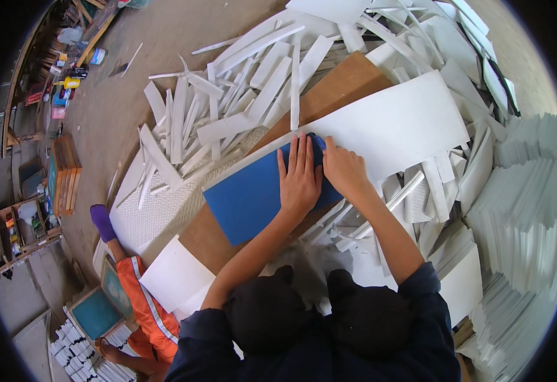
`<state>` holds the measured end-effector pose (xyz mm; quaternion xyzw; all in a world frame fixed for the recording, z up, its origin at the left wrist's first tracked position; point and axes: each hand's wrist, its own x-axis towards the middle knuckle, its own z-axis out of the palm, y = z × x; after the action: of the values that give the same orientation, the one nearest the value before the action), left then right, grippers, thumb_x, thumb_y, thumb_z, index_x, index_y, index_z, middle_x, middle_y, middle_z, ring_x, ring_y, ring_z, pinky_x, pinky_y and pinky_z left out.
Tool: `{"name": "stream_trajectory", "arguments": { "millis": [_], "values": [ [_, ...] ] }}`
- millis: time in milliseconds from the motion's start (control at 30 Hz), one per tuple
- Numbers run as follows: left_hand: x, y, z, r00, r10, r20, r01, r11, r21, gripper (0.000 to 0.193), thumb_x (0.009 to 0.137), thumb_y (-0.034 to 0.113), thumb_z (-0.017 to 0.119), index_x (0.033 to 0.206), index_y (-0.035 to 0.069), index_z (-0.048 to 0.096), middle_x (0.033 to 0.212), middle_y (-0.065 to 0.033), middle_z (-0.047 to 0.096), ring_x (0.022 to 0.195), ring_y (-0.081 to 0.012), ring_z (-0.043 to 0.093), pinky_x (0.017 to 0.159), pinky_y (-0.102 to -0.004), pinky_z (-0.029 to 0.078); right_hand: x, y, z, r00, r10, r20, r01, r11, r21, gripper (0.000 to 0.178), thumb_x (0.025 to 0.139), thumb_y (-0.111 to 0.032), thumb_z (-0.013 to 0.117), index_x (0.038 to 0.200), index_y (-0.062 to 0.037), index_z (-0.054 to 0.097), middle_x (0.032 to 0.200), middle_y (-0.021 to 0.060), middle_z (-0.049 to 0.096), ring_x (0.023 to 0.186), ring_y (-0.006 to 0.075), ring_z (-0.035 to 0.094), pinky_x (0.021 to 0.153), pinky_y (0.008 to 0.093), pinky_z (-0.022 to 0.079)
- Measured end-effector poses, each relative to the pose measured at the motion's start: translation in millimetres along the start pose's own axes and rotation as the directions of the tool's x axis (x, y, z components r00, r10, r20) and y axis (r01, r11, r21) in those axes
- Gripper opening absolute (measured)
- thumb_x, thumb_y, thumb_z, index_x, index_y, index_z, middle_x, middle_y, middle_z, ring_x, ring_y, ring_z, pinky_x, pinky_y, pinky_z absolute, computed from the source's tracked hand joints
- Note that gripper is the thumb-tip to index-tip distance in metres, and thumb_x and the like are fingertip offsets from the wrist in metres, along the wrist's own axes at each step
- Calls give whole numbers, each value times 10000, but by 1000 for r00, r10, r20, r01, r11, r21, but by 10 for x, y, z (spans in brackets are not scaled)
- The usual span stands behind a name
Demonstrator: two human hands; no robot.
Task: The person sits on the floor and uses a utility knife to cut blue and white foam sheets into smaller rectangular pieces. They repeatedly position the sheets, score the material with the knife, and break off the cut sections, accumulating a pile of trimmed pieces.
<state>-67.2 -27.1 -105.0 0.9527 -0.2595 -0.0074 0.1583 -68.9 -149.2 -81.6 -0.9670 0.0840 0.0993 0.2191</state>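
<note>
My left hand (301, 176) lies flat with its fingers stretched out on a blue rectangular board (243, 204), pressing it down. Under the board is a long white foam sheet (399, 124), reaching out to the right and showing as a strip along the board's far edge. At the board's far right corner my right hand (345, 169) is closed around a small blue and black tool (317, 141). Most of that tool is hidden by the fingers, so its kind is unclear. A brown board (345, 86) lies beneath the white sheet.
White foam offcuts (234, 95) are heaped beyond and right of the board. Tall stacks of white sheets (514, 216) stand at the right. Another person's orange trouser leg (148, 305) and purple sock (103, 223) are at the left. Wooden frames (65, 175) stand farther left.
</note>
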Motion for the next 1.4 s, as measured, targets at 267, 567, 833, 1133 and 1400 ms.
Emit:
{"name": "stream_trajectory", "arguments": {
  "millis": [267,567,833,1133,1400],
  "values": [
    [-18,-15,10,1000,7,-17,-7,1000,8,562,852,196,438,1345,-20,276,1427,-152,238,1339,-267,192,1067,-501,93,123,-92,-15,996,3,86,-2,1000,-12,139,854,-160,450,870,-24,469,720,180,618,688,349,630,599,441,495],
    [-23,-4,-19,999,6,-49,-7,1000,-17,571,842,170,450,1345,-31,267,1417,-158,254,1329,-288,206,1058,-523,106,-838,193,90,977,89,193,-99,994,45,169,885,-171,404,950,-21,445,673,191,600,658,385,607,590,489,475],
    [4,-9,-23,999,25,-47,-23,999,43,573,850,196,447,1343,-33,265,1413,-152,258,1327,-275,211,1058,-519,117,-1013,186,-150,959,142,245,-135,990,-46,187,906,-217,404,917,-32,433,638,192,603,629,388,609,574,496,472],
    [-13,7,-26,1000,2,-23,-2,1000,-5,578,852,225,443,1349,-16,273,1427,-136,241,1339,-256,190,1064,-509,96,-52,31,-41,999,16,32,-16,1000,6,214,915,-230,402,912,-27,472,673,196,614,671,373,624,591,465,495],
    [-18,-6,-20,1000,9,-18,-8,1000,24,574,854,225,444,1349,-13,276,1431,-136,236,1343,-256,185,1062,-516,88,99,-62,12,1000,-6,22,5,1000,19,159,884,-174,418,893,-31,486,716,200,618,714,367,625,621,462,497]
  ]
}}
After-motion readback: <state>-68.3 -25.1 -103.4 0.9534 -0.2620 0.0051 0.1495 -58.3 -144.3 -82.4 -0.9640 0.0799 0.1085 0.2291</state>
